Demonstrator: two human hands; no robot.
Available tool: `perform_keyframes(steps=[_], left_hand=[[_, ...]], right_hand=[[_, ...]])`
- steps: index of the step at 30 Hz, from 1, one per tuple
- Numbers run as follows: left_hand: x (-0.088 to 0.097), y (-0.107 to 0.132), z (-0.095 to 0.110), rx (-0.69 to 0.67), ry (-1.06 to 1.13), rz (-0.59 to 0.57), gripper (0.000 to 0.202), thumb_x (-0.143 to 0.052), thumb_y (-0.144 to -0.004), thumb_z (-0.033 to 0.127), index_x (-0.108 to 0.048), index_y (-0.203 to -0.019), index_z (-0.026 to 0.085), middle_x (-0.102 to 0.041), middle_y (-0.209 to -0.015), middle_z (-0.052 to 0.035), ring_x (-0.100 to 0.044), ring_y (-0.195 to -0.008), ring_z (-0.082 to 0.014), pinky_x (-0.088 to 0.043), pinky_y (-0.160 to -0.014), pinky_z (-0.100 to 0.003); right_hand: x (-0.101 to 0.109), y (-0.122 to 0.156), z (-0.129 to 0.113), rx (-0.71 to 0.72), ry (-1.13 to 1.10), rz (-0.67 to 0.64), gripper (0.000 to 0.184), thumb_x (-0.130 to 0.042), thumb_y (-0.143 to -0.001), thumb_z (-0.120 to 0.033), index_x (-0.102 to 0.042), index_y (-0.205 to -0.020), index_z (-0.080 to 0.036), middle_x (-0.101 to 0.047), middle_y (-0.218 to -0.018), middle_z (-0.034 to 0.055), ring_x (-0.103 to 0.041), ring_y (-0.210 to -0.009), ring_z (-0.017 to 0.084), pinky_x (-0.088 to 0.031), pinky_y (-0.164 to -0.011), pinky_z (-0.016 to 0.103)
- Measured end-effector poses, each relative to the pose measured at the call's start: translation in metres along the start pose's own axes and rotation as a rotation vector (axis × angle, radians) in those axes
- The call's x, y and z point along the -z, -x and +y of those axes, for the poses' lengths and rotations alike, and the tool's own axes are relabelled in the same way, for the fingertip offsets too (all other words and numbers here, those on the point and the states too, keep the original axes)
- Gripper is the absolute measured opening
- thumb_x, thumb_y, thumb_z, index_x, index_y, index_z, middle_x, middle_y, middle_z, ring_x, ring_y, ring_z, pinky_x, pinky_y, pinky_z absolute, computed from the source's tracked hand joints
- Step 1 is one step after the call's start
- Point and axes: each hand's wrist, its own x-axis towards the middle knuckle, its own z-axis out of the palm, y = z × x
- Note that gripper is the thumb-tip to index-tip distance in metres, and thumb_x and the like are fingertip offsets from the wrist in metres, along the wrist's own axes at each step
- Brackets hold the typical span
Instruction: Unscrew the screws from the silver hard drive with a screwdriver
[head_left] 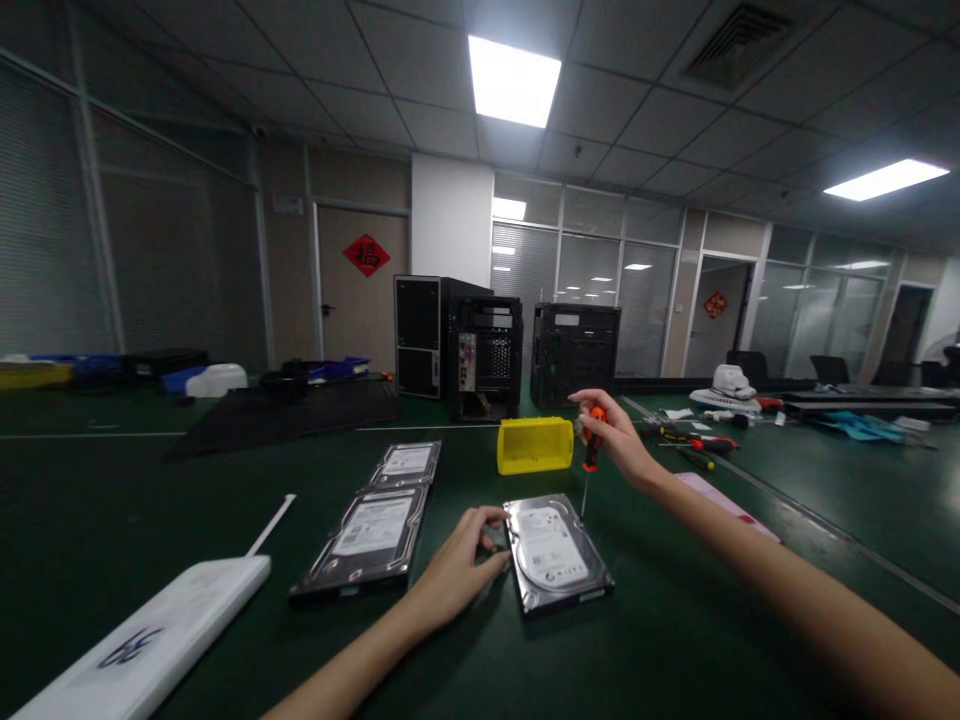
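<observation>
While the left hand (pixel 459 568) rests on the green table (pixel 675 640), its bent fingers touch the left edge of a hard drive (pixel 559 552) lying flat near the table's front; whether they clasp it I cannot tell. Just above the drive's far right corner, the right hand (pixel 619 436) pinches an orange screwdriver (pixel 592 442), tip down. A yellow bin (pixel 535 445) sits just behind it. Two more drives (pixel 375 535) lie to the left, and computer cases (pixel 480 345) stand farther back.
</observation>
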Motion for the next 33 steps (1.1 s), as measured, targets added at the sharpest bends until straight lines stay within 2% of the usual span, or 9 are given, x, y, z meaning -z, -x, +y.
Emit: perform_keyframes(steps=[8,12,15,20,22,24,26,29,33], left_hand=[[0.0,0.002,0.002,0.005,0.015,0.008,0.037,-0.05,-0.075,0.029,-0.046,-0.11,0.021,-0.049,-0.097,-0.0032,-0.051,-0.087,-0.018,-0.04,-0.08,-0.03],[-0.004,0.005,-0.004,-0.019,0.014,0.029,0.036,-0.051,-0.075,0.027,-0.046,-0.11,0.022,-0.048,-0.1,-0.0034,-0.051,-0.085,-0.017,-0.041,-0.079,-0.03],[-0.011,0.014,0.0,-0.017,0.001,0.05,0.037,-0.054,-0.073,0.025,-0.047,-0.109,0.021,-0.048,-0.099,-0.0044,-0.052,-0.084,-0.0165,-0.041,-0.079,-0.029],[-0.026,0.022,-0.005,0.039,0.016,-0.013,0.047,-0.06,-0.069,0.032,-0.045,-0.111,0.018,-0.045,-0.105,-0.0081,-0.054,-0.084,-0.0163,-0.043,-0.079,-0.029],[-0.029,0.023,-0.009,0.064,0.012,-0.03,0.049,-0.061,-0.068,0.036,-0.044,-0.112,0.02,-0.044,-0.107,-0.0078,-0.055,-0.084,-0.016,-0.044,-0.078,-0.03],[-0.028,0.024,-0.008,0.073,0.001,-0.029,0.047,-0.058,-0.07,0.035,-0.043,-0.113,0.021,-0.044,-0.107,-0.0066,-0.054,-0.084,-0.0157,-0.044,-0.077,-0.03],[-0.026,0.024,-0.005,0.068,-0.011,-0.024,0.045,-0.057,-0.071,0.033,-0.044,-0.113,0.021,-0.044,-0.107,-0.0054,-0.053,-0.085,-0.0153,-0.044,-0.077,-0.03],[-0.021,0.023,-0.003,0.033,-0.004,-0.015,0.044,-0.057,-0.071,0.03,-0.044,-0.113,0.021,-0.045,-0.105,-0.0046,-0.052,-0.085,-0.0151,-0.043,-0.078,-0.029],[-0.014,0.019,-0.002,-0.016,0.012,-0.006,0.042,-0.055,-0.073,0.028,-0.044,-0.113,0.021,-0.045,-0.105,-0.004,-0.051,-0.085,-0.0149,-0.042,-0.079,-0.028]], right_hand=[[0.0,0.001,0.001,-0.001,-0.004,-0.012,0.027,-0.049,-0.076,-0.03,-0.05,-0.102,-0.023,-0.04,-0.078,0.0003,-0.044,-0.061,0.011,-0.037,-0.056,0.023],[-0.006,0.004,0.0,-0.01,0.019,-0.007,0.028,-0.049,-0.075,-0.031,-0.052,-0.102,-0.023,-0.043,-0.079,0.001,-0.044,-0.062,0.012,-0.038,-0.057,0.025],[-0.003,0.014,0.002,-0.036,0.034,0.002,0.029,-0.053,-0.074,-0.032,-0.056,-0.102,-0.026,-0.045,-0.076,0.0014,-0.047,-0.064,0.013,-0.039,-0.058,0.027],[0.024,0.02,0.041,-0.22,-0.001,-0.02,0.034,-0.057,-0.071,-0.032,-0.059,-0.105,-0.028,-0.054,-0.072,0.0085,-0.053,-0.06,0.012,-0.035,-0.049,0.031],[0.032,0.016,0.051,-0.285,-0.067,-0.094,0.039,-0.058,-0.069,-0.032,-0.058,-0.108,-0.026,-0.057,-0.077,0.0104,-0.058,-0.065,0.014,-0.038,-0.055,0.033],[0.037,0.013,0.046,-0.385,-0.125,-0.222,0.048,-0.061,-0.067,-0.033,-0.053,-0.114,-0.029,-0.06,-0.09,0.0121,-0.059,-0.081,0.025,-0.044,-0.066,0.036],[0.038,0.013,0.031,-0.443,-0.082,-0.289,0.048,-0.062,-0.068,-0.034,-0.051,-0.115,-0.031,-0.06,-0.1,0.0102,-0.057,-0.092,0.03,-0.047,-0.072,0.036],[0.037,0.014,0.008,-0.403,0.07,-0.274,0.036,-0.062,-0.069,-0.033,-0.055,-0.105,-0.028,-0.061,-0.1,0.0078,-0.057,-0.094,0.029,-0.048,-0.076,0.035],[0.034,0.014,-0.004,-0.305,0.148,-0.294,0.03,-0.062,-0.068,-0.036,-0.053,-0.09,-0.019,-0.062,-0.086,0.0073,-0.06,-0.082,0.023,-0.048,-0.073,0.036]])
